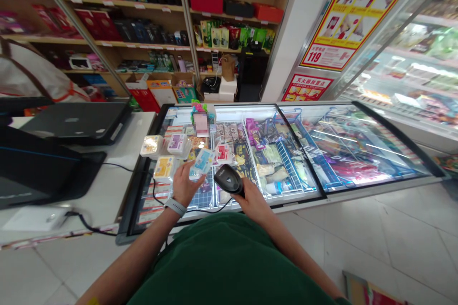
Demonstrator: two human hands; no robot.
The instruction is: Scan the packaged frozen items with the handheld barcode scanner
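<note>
My right hand (249, 196) is wrapped round the handle of a black barcode scanner (229, 179), its head turned toward the left. In my left hand (186, 183) is a small clear plastic box with a blue and white label (204, 160), tilted above the freezer glass and gripped between thumb and fingers. Close by on the glass lie a box with a yellow label (163, 167), a box with a purple label (177, 143), another clear box (151, 145) and a pack with a red label (224, 153). The scanner's cable runs left beneath my left wrist.
The chest freezer (324, 196) holds bagged frozen food in wire baskets under its glass lids. Left of it stands a white counter (133, 140) with black checkout equipment (77, 121). Stocked shelves (143, 45) line the back. A box (372, 290) sits on the floor at lower right.
</note>
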